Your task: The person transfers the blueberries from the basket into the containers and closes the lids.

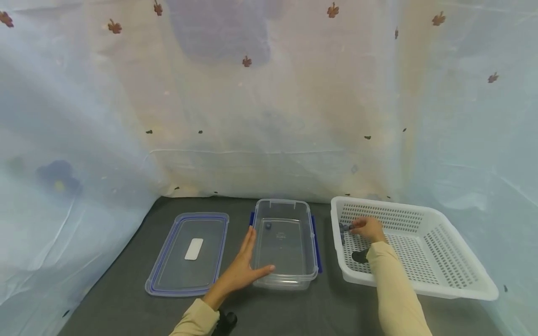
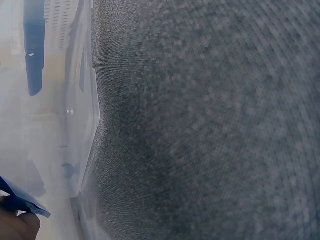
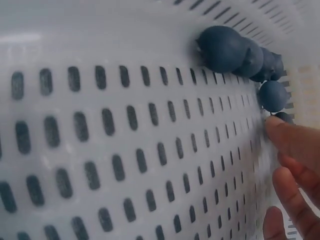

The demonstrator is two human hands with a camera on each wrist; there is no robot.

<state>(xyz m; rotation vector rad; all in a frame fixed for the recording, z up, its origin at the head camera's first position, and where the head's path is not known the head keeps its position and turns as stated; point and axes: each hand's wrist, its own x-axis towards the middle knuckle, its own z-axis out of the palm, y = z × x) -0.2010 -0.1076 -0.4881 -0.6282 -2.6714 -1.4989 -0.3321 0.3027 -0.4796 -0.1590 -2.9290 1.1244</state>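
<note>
Head view: left hand (image 1: 240,270), fingers straight, thumb spread, at left side of clear container (image 1: 286,269) with single blueberry (image 1: 268,225) inside. Right hand (image 1: 371,229) in white basket (image 1: 456,284).

Left wrist: fingertips by blue latch (image 2: 24,201).

Right wrist: fingertips against blueberries (image 3: 223,49) along basket wall; cannot tell whether pinching.

- We see a pale, wrinkled sheet (image 1: 294,107) behind and at both sides.
- On it we notice brown leaf shapes (image 1: 333,10) and a blue flower (image 1: 59,178).
- Below, we have a dark grey surface (image 1: 122,303).
- There we find a blue-edged clear lid (image 1: 180,275) with a white rectangle (image 1: 194,249).
</note>
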